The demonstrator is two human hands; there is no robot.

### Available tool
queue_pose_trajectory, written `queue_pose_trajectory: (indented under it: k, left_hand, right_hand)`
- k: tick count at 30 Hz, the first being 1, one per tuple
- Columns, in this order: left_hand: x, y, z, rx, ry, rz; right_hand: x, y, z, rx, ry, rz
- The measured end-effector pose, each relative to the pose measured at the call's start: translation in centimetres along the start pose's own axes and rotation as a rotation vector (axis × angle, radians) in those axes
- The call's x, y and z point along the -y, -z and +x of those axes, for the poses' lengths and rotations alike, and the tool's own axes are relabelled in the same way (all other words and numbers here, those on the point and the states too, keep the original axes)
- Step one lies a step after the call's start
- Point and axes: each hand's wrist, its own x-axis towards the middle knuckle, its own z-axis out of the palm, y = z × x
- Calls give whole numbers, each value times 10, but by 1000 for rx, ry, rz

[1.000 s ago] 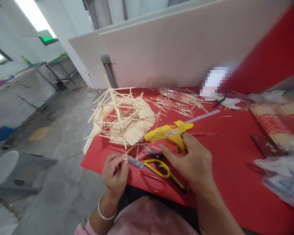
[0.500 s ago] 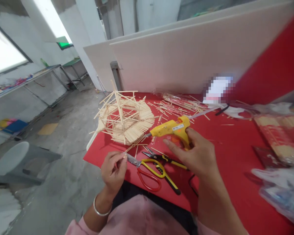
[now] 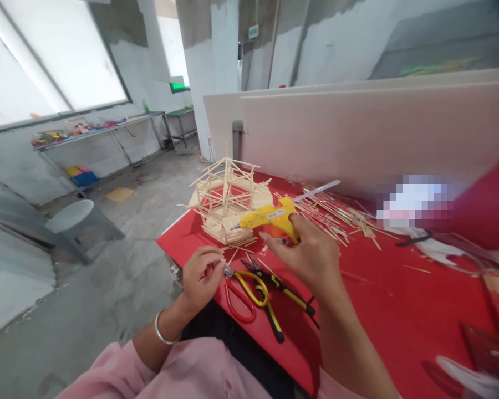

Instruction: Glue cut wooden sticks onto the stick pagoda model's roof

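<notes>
Table (image 3: 399, 310): fills the right and middle, its near-left corner beside the person's lap.
Stick model (image 3: 227, 199): on the table's far-left corner, before the board (image 3: 357, 133).
Glue gun (image 3: 270, 216): in the right hand (image 3: 311, 257), just right of the model, nozzle toward it.
Left hand (image 3: 202, 274): at the table's near edge, left of the scissors (image 3: 243, 288).
Pliers (image 3: 274, 291): on the table, just right of the scissors, below the right hand.
Loose sticks (image 3: 341, 216): on the table, right of the model, before the board.
Stool (image 3: 72, 221): on the floor, well left of the table.

No text can be read. The glue gun (image 3: 270, 215) carries a small white label, its print too small to make out; a green wall sign (image 3: 178, 86) is likewise illegible.
</notes>
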Motion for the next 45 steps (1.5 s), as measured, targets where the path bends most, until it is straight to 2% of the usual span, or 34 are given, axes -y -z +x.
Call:
queue_pose_trajectory:
  k: [7, 10, 13, 16, 20, 23, 28, 33, 35, 38, 45]
  left_hand:
    - [-1, -11, -2, -20, -12, 3]
    - [3, -20, -3, -6, 49, -28]
    - [8, -31, -8, 22, 224, -136]
    - [14, -42, -17, 59, 444, -315]
    - [19, -51, -24, 73, 698, -549]
    - [17, -53, -24, 46, 791, -646]
    - [8, -53, -15, 40, 798, -734]
    - [3, -46, -12, 47, 752, -757]
    - [4, -42, -15, 52, 753, -761]
    - [7, -36, -19, 32, 747, -765]
    - [13, -32, -21, 2, 777, -722]
  right_hand:
    - [-4, -1, -2, -56, 15, -221]
    - [-2, -2, -3, -42, 40, -271]
    - [-2, 3, -3, -1, 41, -283]
    - [-11, 16, -1, 119, 6, -205]
    - [-33, 34, -3, 246, -135, 0]
    - [-45, 38, -14, 273, -260, 151]
    - [-50, 25, -45, 219, -515, 182]
    - [-46, -9, -64, 23, -688, 202]
    - [-44, -22, -64, -29, -716, 262]
    - [-40, -33, -62, -43, -715, 288]
    - [-30, -30, -61, -38, -706, 287]
